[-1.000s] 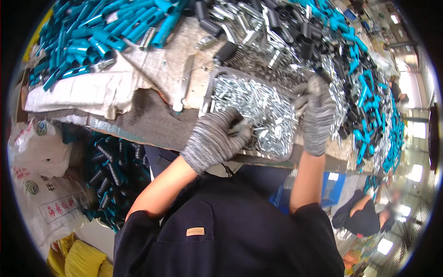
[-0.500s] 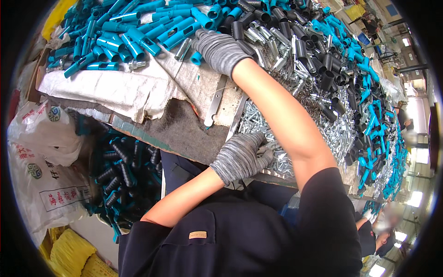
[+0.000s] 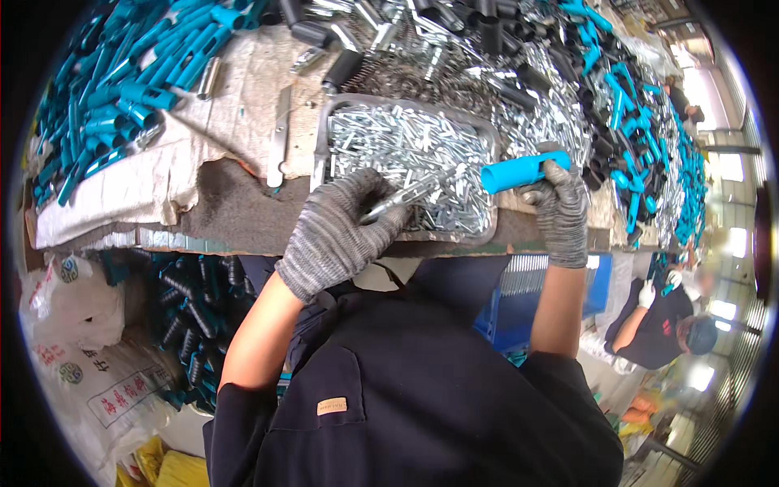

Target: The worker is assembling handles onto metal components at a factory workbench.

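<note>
My left hand point(image 3: 345, 231), in a grey striped knit glove, is closed around a slim silver metal rod point(image 3: 410, 195). It is over the near side of a grey tray point(image 3: 322, 150) heaped with small metal pins point(image 3: 373, 138). The rod points up and to the right. In my right hand point(image 3: 561, 211), gloved alike, a blue tube point(image 3: 511, 174) is gripped near its right end. The tube lies roughly level beside the tray's right edge, its open end facing left toward the rod. Rod and tube are apart.
Blue slotted tubes point(image 3: 122, 105) are piled at the far left on white cloth. A flat metal strip point(image 3: 280, 134) lies left of the tray. Black sleeves point(image 3: 491, 36) and springs fill the back. Below the table stands a blue crate point(image 3: 599, 284); a co-worker point(image 3: 657, 316) sits at right.
My right hand has come back from the far pile to the tray's right side, now holding a blue tube. My left hand now shows a silver rod. The whole view has shifted.
</note>
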Demonstrator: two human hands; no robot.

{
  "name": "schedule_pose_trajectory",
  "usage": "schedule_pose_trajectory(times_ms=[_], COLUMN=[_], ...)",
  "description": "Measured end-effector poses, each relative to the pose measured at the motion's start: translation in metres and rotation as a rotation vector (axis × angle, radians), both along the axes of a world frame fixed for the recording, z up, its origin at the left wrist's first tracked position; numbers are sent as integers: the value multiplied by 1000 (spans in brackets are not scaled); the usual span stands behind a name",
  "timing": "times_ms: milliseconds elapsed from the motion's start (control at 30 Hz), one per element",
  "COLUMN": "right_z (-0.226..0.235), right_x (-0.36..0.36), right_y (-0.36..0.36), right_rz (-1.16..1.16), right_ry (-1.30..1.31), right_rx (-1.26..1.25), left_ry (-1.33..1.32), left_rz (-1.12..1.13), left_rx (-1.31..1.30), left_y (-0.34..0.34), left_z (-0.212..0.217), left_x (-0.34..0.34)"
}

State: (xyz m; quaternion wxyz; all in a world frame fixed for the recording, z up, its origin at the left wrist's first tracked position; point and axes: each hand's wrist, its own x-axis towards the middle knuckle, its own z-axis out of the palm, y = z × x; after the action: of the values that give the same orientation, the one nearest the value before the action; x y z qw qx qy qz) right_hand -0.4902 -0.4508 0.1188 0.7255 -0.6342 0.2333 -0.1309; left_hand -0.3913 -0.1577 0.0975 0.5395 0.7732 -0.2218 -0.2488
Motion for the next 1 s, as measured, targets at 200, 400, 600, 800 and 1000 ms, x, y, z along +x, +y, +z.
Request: schedule_pose_trajectory(times_ms=[200,400,600,800,1000], right_z=[-21,-7,-13,-22,-17], right_x=[-27,-33,-42,-46,-32], right_y=[15,28,55,66,73], right_rz=[-10,74,269,416,423], right_ry=[-26,-27,-2,111,104], right_rx=[168,54,195,400,153], left_ry=[-35,145,58,6,367], left_rz=[-99,-31,-47,-97,-218], left_rx=[104,3,29,170,-1], left_y=[-11,-20,-26,-30,-23], left_z=[26,34,22,20,25], left_x=[-18,-27,-35,-40,-36])
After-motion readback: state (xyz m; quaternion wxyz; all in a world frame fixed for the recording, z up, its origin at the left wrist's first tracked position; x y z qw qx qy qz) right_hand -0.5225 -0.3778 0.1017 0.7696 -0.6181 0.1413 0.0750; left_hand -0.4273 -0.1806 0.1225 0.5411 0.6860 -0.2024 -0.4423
